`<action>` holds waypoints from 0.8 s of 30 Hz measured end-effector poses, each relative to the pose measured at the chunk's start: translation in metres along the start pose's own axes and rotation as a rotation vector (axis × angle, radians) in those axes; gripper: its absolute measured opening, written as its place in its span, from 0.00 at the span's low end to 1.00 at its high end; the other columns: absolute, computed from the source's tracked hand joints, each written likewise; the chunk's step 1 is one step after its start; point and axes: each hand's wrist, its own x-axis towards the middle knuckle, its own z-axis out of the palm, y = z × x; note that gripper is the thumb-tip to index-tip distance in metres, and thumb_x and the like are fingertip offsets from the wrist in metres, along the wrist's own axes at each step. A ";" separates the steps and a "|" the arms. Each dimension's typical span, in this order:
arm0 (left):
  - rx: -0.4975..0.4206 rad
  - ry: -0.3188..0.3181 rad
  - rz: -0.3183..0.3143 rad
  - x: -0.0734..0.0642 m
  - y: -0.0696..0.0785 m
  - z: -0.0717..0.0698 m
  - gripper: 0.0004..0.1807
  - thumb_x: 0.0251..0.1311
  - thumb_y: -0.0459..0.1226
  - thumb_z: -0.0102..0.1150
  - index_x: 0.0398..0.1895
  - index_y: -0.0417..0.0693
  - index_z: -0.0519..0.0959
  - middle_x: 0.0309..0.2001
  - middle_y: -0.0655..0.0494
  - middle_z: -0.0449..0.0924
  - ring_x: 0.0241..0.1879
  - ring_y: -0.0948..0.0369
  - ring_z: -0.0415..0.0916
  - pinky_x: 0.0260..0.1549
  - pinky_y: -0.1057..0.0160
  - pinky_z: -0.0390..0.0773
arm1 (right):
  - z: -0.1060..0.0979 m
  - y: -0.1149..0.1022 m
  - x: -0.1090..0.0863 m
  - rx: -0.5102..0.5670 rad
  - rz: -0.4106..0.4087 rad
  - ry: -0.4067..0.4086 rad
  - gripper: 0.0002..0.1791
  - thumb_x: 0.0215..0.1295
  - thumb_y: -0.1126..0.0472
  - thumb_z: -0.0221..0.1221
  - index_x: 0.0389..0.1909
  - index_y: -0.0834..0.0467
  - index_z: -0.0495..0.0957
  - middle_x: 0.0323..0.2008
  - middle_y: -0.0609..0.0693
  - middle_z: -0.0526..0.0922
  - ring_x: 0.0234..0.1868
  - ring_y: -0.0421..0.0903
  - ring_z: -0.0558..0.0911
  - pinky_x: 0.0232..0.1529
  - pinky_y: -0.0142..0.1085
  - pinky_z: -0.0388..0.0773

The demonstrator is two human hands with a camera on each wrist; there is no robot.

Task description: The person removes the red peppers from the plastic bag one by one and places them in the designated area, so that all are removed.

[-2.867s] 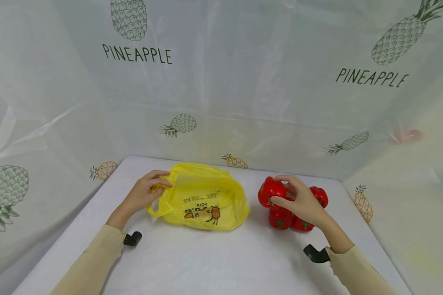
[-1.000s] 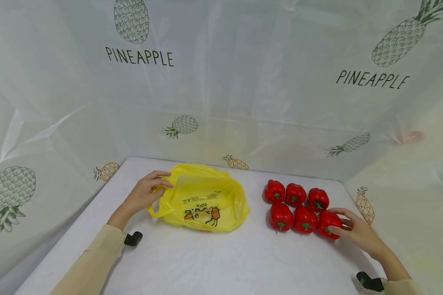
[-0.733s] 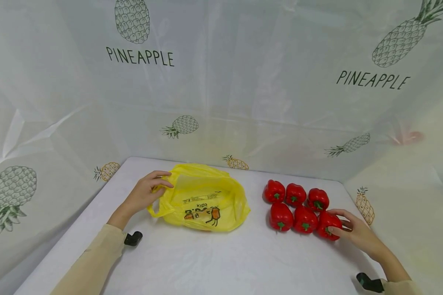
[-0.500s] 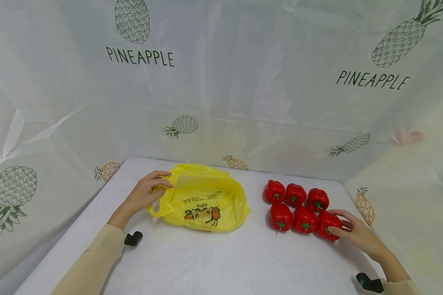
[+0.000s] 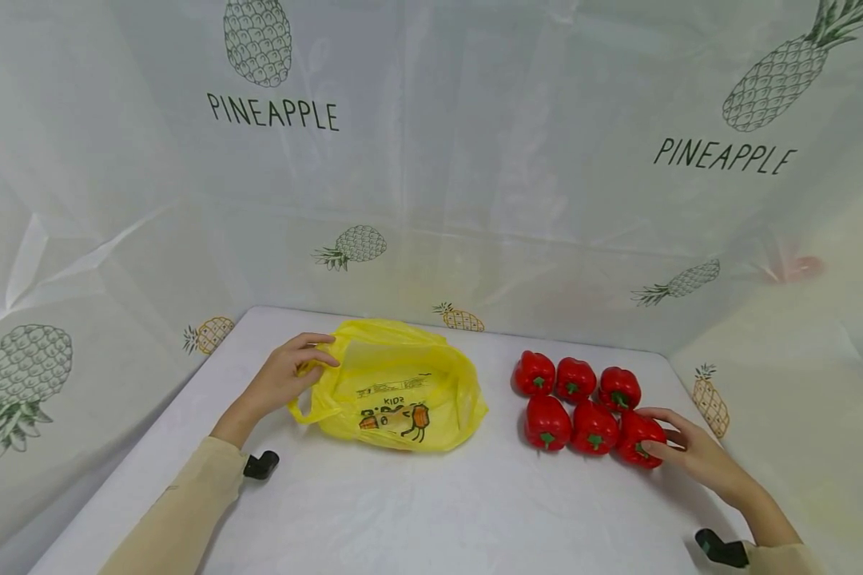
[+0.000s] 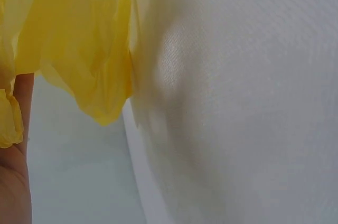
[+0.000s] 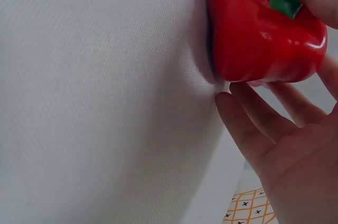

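Note:
On the left of the table, my left hand point(image 5: 280, 379) pinches the side of a yellow plastic bag point(image 5: 403, 375), whose mouth gapes toward me; a cartoon print shows on it. The left wrist view has the bag's thin folds point(image 6: 100, 49) hanging over the fingers. At right, my right hand point(image 5: 697, 455) grips the front-right red bell pepper point(image 5: 636, 427), thumb by its green stem and fingers round its far side. In the right wrist view this pepper point(image 7: 253, 34) fills the upper right, with the lower fingers spread just under it.
More red bell peppers stand close together in two rows: a back-left one point(image 5: 534, 373), a back-middle one point(image 5: 576, 378), a back-right one point(image 5: 620, 386) and two point(image 5: 547, 422) in front. Behind the white table point(image 5: 417, 511) hangs a pineapple-print sheet point(image 5: 475, 160).
My right hand has let go of the bell pepper it held over the group, which now stands back left, and has moved right to the front-right pepper. The left hand has stayed on the bag.

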 end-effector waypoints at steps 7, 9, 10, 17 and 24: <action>0.016 -0.007 -0.003 0.002 0.001 -0.001 0.15 0.69 0.26 0.65 0.47 0.56 0.90 0.70 0.53 0.76 0.66 0.47 0.76 0.48 0.60 0.80 | -0.001 -0.002 -0.001 -0.018 0.011 -0.008 0.36 0.78 0.51 0.61 0.78 0.62 0.62 0.75 0.73 0.64 0.67 0.80 0.70 0.51 0.65 0.83; 0.015 -0.012 0.000 0.003 0.002 -0.001 0.15 0.70 0.26 0.64 0.47 0.56 0.90 0.70 0.53 0.76 0.67 0.46 0.75 0.51 0.55 0.81 | -0.002 -0.003 -0.002 -0.031 0.016 -0.006 0.38 0.77 0.50 0.62 0.79 0.62 0.61 0.75 0.74 0.63 0.68 0.81 0.68 0.51 0.66 0.83; 0.020 -0.013 0.003 0.004 0.001 -0.001 0.15 0.69 0.26 0.65 0.47 0.56 0.90 0.70 0.53 0.76 0.67 0.46 0.76 0.53 0.52 0.82 | -0.002 -0.003 -0.002 -0.038 0.019 -0.006 0.38 0.77 0.50 0.62 0.79 0.62 0.61 0.75 0.74 0.63 0.68 0.81 0.68 0.51 0.66 0.83; 0.045 -0.046 0.014 0.009 -0.004 -0.001 0.16 0.69 0.24 0.65 0.47 0.54 0.91 0.70 0.51 0.76 0.64 0.46 0.78 0.55 0.45 0.81 | -0.005 -0.012 -0.006 -0.060 -0.007 0.010 0.38 0.78 0.50 0.61 0.80 0.61 0.60 0.75 0.74 0.63 0.70 0.81 0.66 0.52 0.70 0.80; 0.071 -0.084 0.035 0.014 -0.006 -0.005 0.15 0.69 0.26 0.66 0.48 0.56 0.90 0.70 0.50 0.76 0.65 0.45 0.77 0.49 0.47 0.84 | -0.006 -0.030 -0.009 -0.149 -0.082 0.113 0.35 0.78 0.51 0.61 0.77 0.63 0.64 0.73 0.72 0.65 0.69 0.78 0.66 0.61 0.78 0.66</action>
